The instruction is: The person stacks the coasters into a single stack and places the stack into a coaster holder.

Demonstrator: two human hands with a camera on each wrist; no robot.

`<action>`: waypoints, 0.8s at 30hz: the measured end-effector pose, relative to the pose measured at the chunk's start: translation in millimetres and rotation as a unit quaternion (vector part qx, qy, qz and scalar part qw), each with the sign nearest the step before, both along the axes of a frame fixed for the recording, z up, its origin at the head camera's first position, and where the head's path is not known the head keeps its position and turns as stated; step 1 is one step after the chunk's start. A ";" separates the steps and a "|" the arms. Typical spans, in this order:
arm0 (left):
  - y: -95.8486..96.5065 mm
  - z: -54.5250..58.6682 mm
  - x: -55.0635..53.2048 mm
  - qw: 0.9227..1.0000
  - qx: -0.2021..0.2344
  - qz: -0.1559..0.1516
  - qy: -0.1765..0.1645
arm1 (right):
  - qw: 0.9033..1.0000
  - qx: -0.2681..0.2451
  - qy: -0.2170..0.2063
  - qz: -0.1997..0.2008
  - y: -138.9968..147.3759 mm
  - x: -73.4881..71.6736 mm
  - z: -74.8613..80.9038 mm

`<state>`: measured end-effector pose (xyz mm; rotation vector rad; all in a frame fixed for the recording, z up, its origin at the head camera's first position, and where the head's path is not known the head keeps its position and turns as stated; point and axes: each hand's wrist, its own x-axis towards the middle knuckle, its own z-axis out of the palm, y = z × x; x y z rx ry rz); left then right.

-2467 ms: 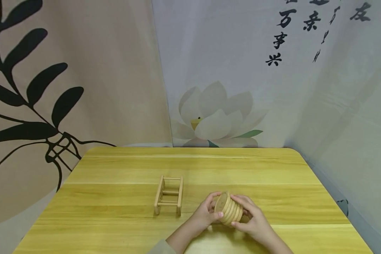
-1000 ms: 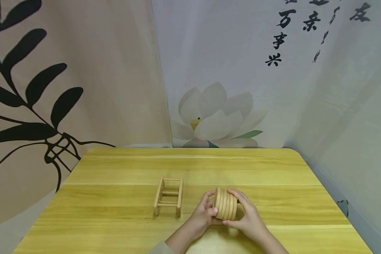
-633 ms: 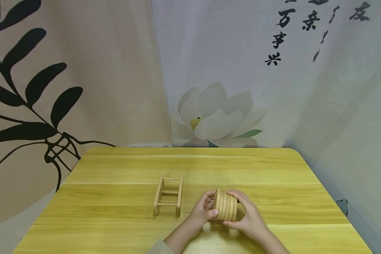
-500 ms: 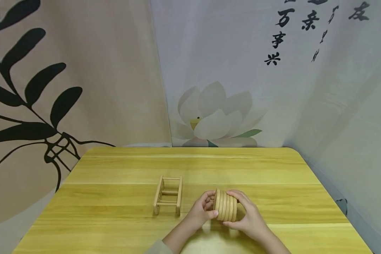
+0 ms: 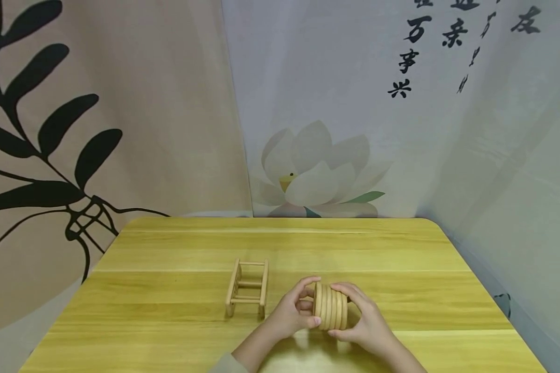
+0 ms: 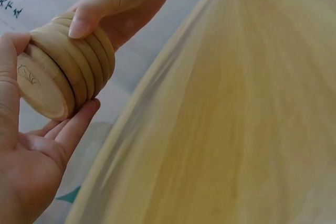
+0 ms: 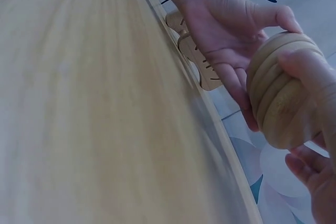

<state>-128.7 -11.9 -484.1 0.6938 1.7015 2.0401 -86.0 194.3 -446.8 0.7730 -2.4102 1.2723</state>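
A stack of several round wooden coasters (image 5: pixel 330 306) is held on its side between both hands over the table. My right hand (image 5: pixel 368 321) grips the rims from the right, thumb below and fingers above in the head view. From the left, my left hand (image 5: pixel 289 313) pinches the end coaster by its rim between thumb and fingers. A small engraved mark shows on that end coaster's face (image 6: pixel 44 85) in the left wrist view. Left of the hands stands a small wooden rack (image 5: pixel 250 283) with two side frames joined by thin bars.
The wooden table (image 5: pixel 168 321) has rounded far corners. Behind it hangs a curtain (image 5: pixel 168 129) printed with dark leaves, beside a pale cloth (image 5: pixel 448 155) with a lotus and black characters. In the right wrist view, the rack's slotted side (image 7: pixel 202 64) appears beyond the left hand.
The stack has turned from facing up-left to lying on its side, and recently sank slightly. My left hand has shifted left and its fingers have spread wider. The rack has stayed put.
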 end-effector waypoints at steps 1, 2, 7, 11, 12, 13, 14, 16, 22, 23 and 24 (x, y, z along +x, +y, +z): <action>-0.6 1.0 0.1 1.000 -0.001 -0.004 0.000 | 1.000 -0.002 -0.002 0.001 -0.1 0.2 0.2; -1.0 2.0 0.1 1.000 0.000 -0.006 0.001 | 1.000 -0.005 -0.004 0.003 -0.1 0.3 0.4; -1.4 4.3 -0.3 1.000 0.008 -0.016 0.011 | 1.000 -0.013 -0.003 0.012 -0.7 0.6 1.2; -0.7 5.7 1.5 1.000 0.003 -0.013 0.016 | 1.000 -0.014 0.001 0.013 -1.6 1.5 1.7; -0.2 6.1 1.9 1.000 0.002 -0.011 0.018 | 1.000 -0.015 0.003 0.012 -1.9 1.8 1.9; 0.1 6.6 2.6 1.000 0.001 -0.009 0.020 | 1.000 -0.016 0.005 0.010 -2.2 2.1 2.1; 0.4 6.8 2.7 1.000 0.000 -0.009 0.026 | 1.000 -0.016 0.007 0.008 -2.7 2.5 2.5; 0.8 7.6 3.1 0.999 -0.001 -0.010 0.034 | 1.000 -0.019 0.009 0.007 -3.3 2.9 2.8; 2.5 8.6 4.8 0.999 -0.003 -0.012 0.048 | 0.999 -0.029 0.020 0.012 -4.1 3.2 4.2; 2.8 8.4 4.9 0.999 -0.003 -0.016 0.050 | 0.999 -0.029 0.023 0.012 -4.2 3.3 4.5; 3.1 8.2 5.1 0.999 -0.003 -0.019 0.051 | 0.999 -0.029 0.025 0.013 -4.2 3.3 4.7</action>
